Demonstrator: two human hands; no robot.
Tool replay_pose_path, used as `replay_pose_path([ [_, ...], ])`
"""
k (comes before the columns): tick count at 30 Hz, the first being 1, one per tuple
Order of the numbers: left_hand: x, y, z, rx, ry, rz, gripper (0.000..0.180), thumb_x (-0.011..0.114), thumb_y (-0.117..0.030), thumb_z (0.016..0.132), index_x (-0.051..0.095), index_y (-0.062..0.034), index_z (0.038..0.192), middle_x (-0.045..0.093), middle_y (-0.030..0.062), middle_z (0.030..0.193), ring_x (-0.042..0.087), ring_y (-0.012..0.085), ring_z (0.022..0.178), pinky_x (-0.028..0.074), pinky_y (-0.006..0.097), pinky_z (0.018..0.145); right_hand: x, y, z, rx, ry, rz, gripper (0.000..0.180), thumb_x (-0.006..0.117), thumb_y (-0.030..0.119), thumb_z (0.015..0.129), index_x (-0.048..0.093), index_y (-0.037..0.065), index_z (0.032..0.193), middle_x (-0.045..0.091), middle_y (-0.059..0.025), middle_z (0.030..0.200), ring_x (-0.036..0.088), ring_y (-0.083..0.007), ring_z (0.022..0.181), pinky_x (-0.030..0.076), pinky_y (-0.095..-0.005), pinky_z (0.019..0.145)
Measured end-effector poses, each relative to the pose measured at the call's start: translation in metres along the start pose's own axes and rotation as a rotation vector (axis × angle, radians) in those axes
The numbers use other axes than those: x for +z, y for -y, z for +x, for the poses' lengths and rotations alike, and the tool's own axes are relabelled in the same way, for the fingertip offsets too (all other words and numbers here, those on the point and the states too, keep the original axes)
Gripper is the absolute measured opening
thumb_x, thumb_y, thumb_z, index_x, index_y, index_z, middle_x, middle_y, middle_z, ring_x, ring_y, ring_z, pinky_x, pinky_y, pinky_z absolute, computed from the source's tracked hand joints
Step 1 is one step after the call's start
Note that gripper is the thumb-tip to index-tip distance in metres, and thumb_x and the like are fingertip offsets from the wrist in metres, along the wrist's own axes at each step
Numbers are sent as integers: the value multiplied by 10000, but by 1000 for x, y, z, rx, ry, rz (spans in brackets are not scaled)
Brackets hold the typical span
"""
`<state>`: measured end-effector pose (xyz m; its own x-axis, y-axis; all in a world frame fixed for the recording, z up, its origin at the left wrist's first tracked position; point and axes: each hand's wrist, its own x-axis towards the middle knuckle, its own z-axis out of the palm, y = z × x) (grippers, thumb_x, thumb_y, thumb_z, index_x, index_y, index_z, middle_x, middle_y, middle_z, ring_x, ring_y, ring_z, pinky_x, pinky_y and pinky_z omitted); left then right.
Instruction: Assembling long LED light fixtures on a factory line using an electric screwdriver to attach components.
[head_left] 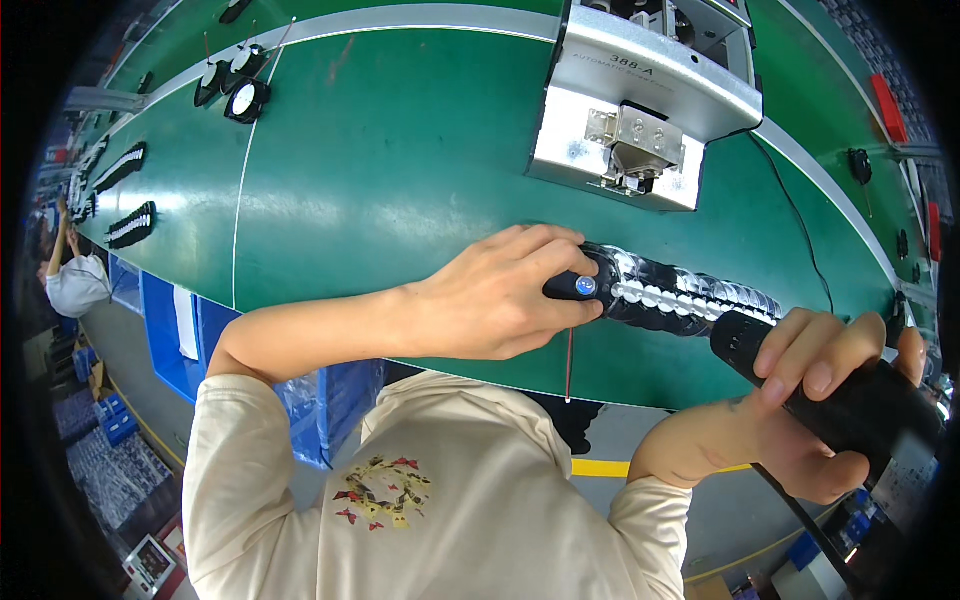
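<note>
My left hand (505, 295) grips the near end of a row of small black fan units (680, 293) lying side by side on the green table (400, 170) near its front edge. A thin red wire (569, 365) hangs down from under that hand. My right hand (800, 420) is wrapped around a black powered screwdriver (850, 400), whose front end rests against the right part of the fan row. The driver's tip is hidden behind the tool body.
A grey metal screw-feeder machine (640, 90) stands at the back centre-right, with a black cable (800, 220) running off it. More black fans (235, 85) lie at the far left. Another person (70, 270) works at the left rim. Blue crates (175, 330) stand below the table.
</note>
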<state>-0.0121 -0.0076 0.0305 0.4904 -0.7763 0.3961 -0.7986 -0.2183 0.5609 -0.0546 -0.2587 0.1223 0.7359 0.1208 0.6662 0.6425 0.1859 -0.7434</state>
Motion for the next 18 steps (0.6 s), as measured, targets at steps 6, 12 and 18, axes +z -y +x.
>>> replay_pose_path([
  [6,14,9,3,41,-65,-50,222,773,-102,713,712,-128,925,545,99,1054,588,339,1095,521,471,954,6,3,2,8,-42,-10,780,613,424,899,284,-23,1447,513,-83,861,497,-155,608,389,-318,571],
  [12,12,13,6,18,-13,-87,235,775,-115,700,676,-114,913,531,109,1087,567,347,1113,514,462,895,14,1,20,45,-168,-93,727,556,329,879,279,-15,1457,460,-21,665,463,-135,563,378,-365,676],
  [18,-2,22,3,77,25,-57,258,764,-138,630,615,-128,840,515,99,1094,551,305,1036,488,421,858,20,-6,39,26,-105,-81,650,532,290,886,338,10,1439,454,-17,700,464,-128,590,376,-384,715],
])
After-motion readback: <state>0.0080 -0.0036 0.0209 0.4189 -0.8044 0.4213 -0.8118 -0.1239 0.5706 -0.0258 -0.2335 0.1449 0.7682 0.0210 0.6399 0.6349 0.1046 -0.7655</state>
